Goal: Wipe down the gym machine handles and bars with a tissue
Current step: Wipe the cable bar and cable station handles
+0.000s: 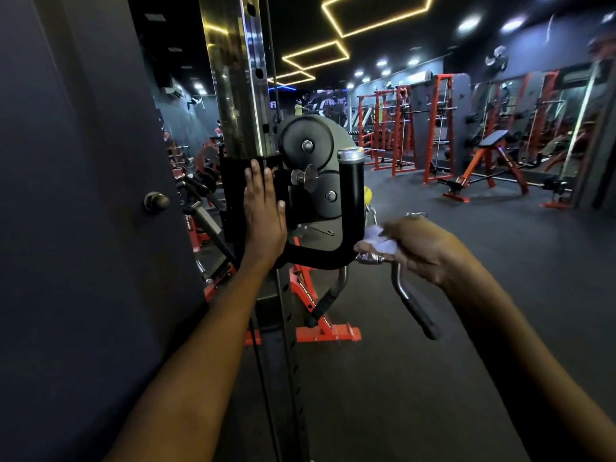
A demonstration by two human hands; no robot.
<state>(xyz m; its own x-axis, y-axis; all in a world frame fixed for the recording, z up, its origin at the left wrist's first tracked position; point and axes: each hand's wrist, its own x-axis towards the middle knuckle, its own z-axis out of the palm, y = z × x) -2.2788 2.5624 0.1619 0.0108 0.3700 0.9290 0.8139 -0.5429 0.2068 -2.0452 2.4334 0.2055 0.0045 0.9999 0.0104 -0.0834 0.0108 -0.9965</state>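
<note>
A cable machine stands in front of me, with a chrome upright post [238,78] and a black pulley carriage [311,168]. My left hand [263,215] lies flat with straight fingers against the carriage's black sleeve on the post. A black curved adjustment handle [350,195] rises from the carriage on its right. My right hand [423,248] grips a crumpled white tissue [378,241] pressed onto the chrome middle of a V-shaped cable bar [410,295]. The bar's two black rubber grips hang downward.
A dark panel with a round knob [156,201] fills the left side. Red racks [400,128] and an incline bench [490,161] stand on the dark rubber floor to the right. A red machine base [320,331] sits below the bar.
</note>
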